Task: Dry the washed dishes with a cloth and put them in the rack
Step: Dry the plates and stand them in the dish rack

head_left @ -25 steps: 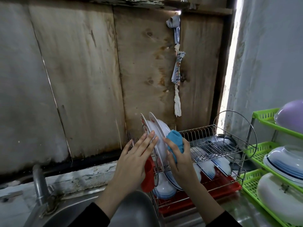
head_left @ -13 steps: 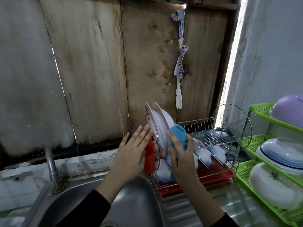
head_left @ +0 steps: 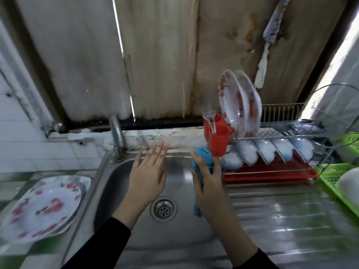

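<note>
Stacked plates [head_left: 44,206] lay flat on the worktop [head_left: 15,183], left of the sink [head_left: 109,191]; the left hand [head_left: 147,177], empty with fingers straight, hung nearer them; the right hand [head_left: 208,183] gripped the cloth [head_left: 203,160]; the rack [head_left: 281,135] stood at right.

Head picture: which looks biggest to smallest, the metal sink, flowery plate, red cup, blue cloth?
1. Metal sink.
2. Flowery white plate.
3. Red plastic cup and blue cloth look alike; right hand hides some cloth.

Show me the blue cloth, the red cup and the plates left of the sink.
blue cloth [head_left: 203,159], head view, bunched top end.
red cup [head_left: 218,142], head view, front wall.
plates [head_left: 43,207], head view, middle of the top plate.
</note>
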Demonstrator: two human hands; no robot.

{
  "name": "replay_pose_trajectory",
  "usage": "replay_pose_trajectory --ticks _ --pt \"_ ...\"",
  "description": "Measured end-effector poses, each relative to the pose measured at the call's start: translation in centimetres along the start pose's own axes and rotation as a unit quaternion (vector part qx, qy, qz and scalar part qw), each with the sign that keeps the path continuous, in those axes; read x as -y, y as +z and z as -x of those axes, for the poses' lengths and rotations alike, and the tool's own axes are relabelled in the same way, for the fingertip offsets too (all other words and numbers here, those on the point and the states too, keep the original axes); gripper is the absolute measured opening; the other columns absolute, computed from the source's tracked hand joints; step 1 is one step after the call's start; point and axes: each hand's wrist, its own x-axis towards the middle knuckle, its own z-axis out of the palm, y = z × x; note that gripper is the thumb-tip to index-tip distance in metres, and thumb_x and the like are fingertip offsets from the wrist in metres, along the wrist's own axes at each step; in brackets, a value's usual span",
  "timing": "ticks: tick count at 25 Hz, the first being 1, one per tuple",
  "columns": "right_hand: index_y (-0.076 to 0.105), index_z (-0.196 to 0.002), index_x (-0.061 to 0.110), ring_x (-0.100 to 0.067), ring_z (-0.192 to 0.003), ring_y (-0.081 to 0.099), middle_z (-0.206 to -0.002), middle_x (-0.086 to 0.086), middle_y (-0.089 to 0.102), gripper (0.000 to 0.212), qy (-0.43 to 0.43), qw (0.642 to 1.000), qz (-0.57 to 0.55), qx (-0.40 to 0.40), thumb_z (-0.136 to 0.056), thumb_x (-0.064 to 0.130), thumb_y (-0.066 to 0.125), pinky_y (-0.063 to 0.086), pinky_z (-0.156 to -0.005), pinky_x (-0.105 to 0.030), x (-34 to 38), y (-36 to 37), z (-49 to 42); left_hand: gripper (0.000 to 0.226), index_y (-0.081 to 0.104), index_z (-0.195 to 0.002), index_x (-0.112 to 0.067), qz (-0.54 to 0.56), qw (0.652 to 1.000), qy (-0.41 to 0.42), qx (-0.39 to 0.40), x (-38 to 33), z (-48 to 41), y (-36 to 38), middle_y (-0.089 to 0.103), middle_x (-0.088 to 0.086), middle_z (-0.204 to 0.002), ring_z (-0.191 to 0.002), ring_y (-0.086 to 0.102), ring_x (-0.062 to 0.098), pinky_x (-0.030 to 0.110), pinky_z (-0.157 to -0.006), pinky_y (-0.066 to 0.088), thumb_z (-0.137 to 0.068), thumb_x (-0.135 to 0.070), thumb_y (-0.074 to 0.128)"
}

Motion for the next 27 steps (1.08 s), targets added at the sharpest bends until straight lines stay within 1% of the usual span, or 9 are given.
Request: replay_pose_trajectory --ticks 3,6,12,15,17,21,23,25,27 --pt "0.043 -0.139 0.036 0.009 -0.106 0.032 -0.133 -0.015 0.040 0.053 -0.002 0.999 0.009 0.041 -0.096 0.008 0.056 0.022 -0.095 0.005 2.0 3.5 1.4 0.066 0.035 -0.149 -0.015 -0.002 0.999 -0.042 0.031 3.5 3.5 0.1 0.036 0.001 -0.154 -0.142 0.029 0.013 0.041 -0.113 0.018 -0.085 -0.031 0.037" --pt "0.048 -0.139 0.030 0.013 -0.109 0.035 -0.130 -0.006 0.036 0.047 0.005 0.995 -0.030 0.098 -0.098 0.008 0.052 0.024 -0.097 0.002 3.9 7.7 2.1 0.067 0.040 -0.146 -0.015 -0.014 0.995 -0.076 0.056 7.4 6.6 -0.3 0.041 0.002 -0.151 -0.139 0.032 0.015 0.041 -0.112 0.017 -0.081 -0.031 0.037" --pt "0.053 -0.137 0.020 0.014 -0.116 0.034 -0.127 -0.010 0.039 0.044 0.015 0.988 -0.077 0.134 -0.096 0.004 0.052 0.021 -0.104 -0.002 8.2 17.4 2.4 0.067 0.053 -0.137 -0.012 -0.055 0.981 -0.115 0.146 15.9 11.5 -1.1 0.052 0.005 -0.142 -0.129 0.052 0.022 0.048 -0.104 0.040 -0.076 -0.029 0.034" --pt "0.052 -0.138 0.022 0.001 -0.115 0.040 -0.128 -0.012 0.039 0.044 0.024 0.981 -0.088 0.172 -0.097 0.008 0.049 0.025 -0.105 -0.005 9.8 22.1 2.3 0.061 0.062 -0.128 -0.012 -0.038 0.968 -0.155 0.191 20.5 13.4 -0.7 0.059 0.007 -0.135 -0.122 0.058 0.025 0.052 -0.096 0.046 -0.076 -0.028 0.034" --pt "0.050 -0.139 0.025 -0.012 -0.119 0.044 -0.131 -0.011 0.038 0.044 0.035 0.976 -0.090 0.197 -0.098 0.010 0.049 0.029 -0.109 -0.015 10.4 24.9 2.3 0.052 0.068 -0.117 -0.014 0.009 0.964 -0.174 0.201 23.3 14.9 0.0 0.067 0.008 -0.122 -0.110 0.065 0.026 0.054 -0.093 0.047 -0.078 -0.026 0.036" --pt "0.048 -0.140 0.030 -0.018 -0.126 0.041 -0.138 -0.009 0.035 0.042 0.068 0.968 -0.042 0.236 -0.101 0.017 0.047 0.031 -0.111 -0.025 11.6 29.8 2.2 0.049 0.072 -0.106 -0.022 0.042 0.960 -0.188 0.203 28.2 18.4 2.3 0.074 0.000 -0.103 -0.095 0.070 0.022 0.047 -0.095 0.047 -0.076 -0.028 0.035" --pt "0.048 -0.140 0.031 -0.018 -0.127 0.040 -0.139 -0.009 0.034 0.042 0.088 0.966 -0.030 0.241 -0.100 0.018 0.047 0.033 -0.111 -0.027 12.4 31.5 2.3 0.048 0.069 -0.114 -0.021 0.051 0.953 -0.195 0.225 30.3 20.0 3.7 0.071 0.001 -0.112 -0.105 0.067 0.024 0.042 -0.102 0.041 -0.081 -0.030 0.036" --pt "0.049 -0.139 0.031 -0.011 -0.124 0.039 -0.137 -0.008 0.035 0.041 0.092 0.967 -0.026 0.238 -0.100 0.019 0.048 0.029 -0.108 -0.016 13.2 33.0 2.5 0.048 0.050 -0.139 -0.023 0.050 0.932 -0.208 0.292 32.2 21.3 4.8 0.054 0.002 -0.140 -0.131 0.048 0.025 0.043 -0.112 0.026 -0.094 -0.033 0.038" --pt "0.051 -0.138 0.028 -0.003 -0.120 0.034 -0.135 -0.010 0.037 0.040 0.080 0.970 -0.022 0.229 -0.099 0.019 0.050 0.022 -0.106 -0.005 13.9 34.1 2.7 0.053 0.035 -0.149 -0.024 0.054 0.920 -0.199 0.332 33.6 22.7 6.0 0.042 0.001 -0.150 -0.139 0.036 0.022 0.038 -0.115 0.022 -0.100 -0.041 0.038"
